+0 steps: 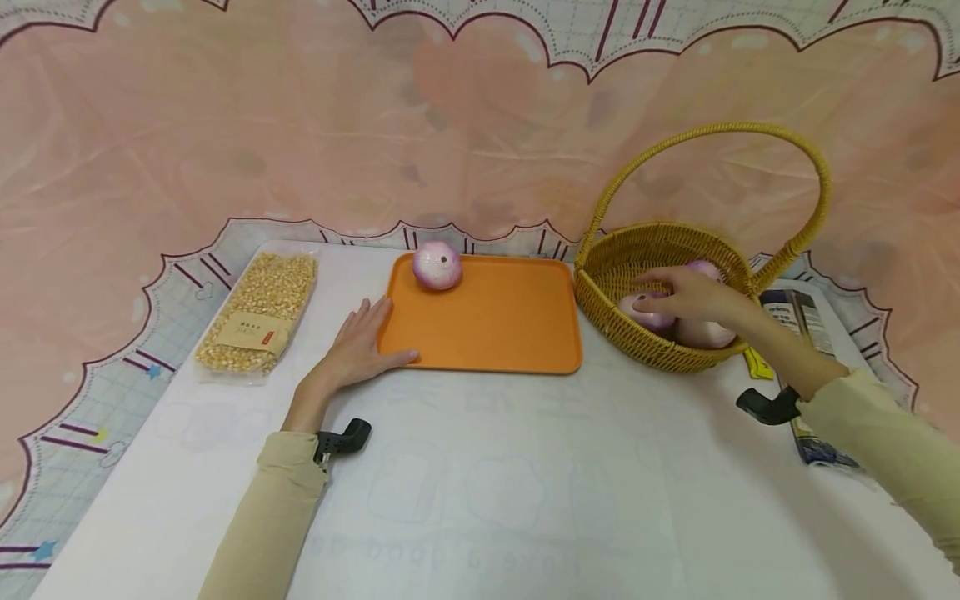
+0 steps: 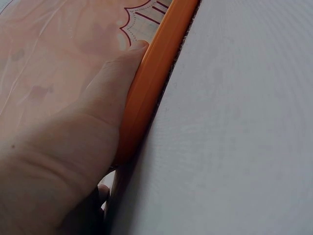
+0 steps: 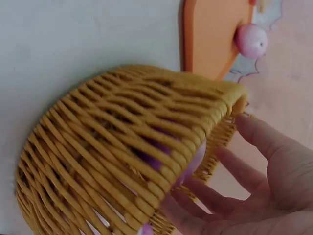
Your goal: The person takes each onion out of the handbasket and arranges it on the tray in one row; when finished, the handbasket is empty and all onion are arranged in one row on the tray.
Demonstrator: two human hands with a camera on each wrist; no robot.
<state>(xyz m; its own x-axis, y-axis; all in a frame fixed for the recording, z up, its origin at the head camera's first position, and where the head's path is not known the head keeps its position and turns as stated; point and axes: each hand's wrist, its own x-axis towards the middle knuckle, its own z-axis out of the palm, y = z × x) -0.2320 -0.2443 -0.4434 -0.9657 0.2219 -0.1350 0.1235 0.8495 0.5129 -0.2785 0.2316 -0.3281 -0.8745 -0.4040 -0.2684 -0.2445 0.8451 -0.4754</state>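
An orange tray (image 1: 495, 317) lies on the white table with one purple onion (image 1: 437, 266) at its back left corner. My left hand (image 1: 360, 342) rests at the tray's left end, fingers straight along the side and thumb on the front edge. In the left wrist view the thumb lies along the tray's rim (image 2: 151, 73). My right hand (image 1: 693, 296) reaches into a yellow wicker basket (image 1: 660, 354), over an onion (image 1: 647, 310). Its fingers are spread and slightly bent in the right wrist view; the basket rim partly hides the onion (image 3: 193, 164) beside them. More onions (image 1: 705, 333) lie under this hand.
A clear bag of corn kernels (image 1: 258, 312) lies left of the tray. The basket's tall arched handle (image 1: 720, 129) rises above the right hand. A dark printed packet (image 1: 806, 321) and a yellow item (image 1: 758, 364) lie right of the basket, partly hidden by the right arm.
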